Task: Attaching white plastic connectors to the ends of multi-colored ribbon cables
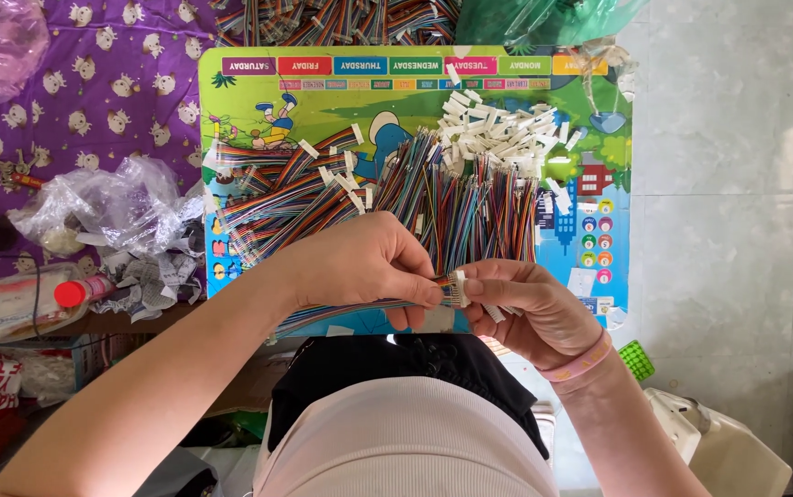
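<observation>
Both grips pinched shut: left hand (360, 267) holds a rainbow ribbon cable (341, 315), right hand (530, 308) its white connector (459, 287).

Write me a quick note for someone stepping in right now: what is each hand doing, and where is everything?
Left hand: pinching the end of a rainbow-coloured wire bundle that trails off to the left.
Right hand: holding a small white connector against the wire tips, fingertips closed on it.
On the colourful board: a heap of loose white connectors at the far side, bare wire bundles in the middle, bundles already fitted with connectors to the left.
Done: the left pile looks finished.
Left: the connector in hand looks barely seated; the middle pile appears unfitted.
</observation>
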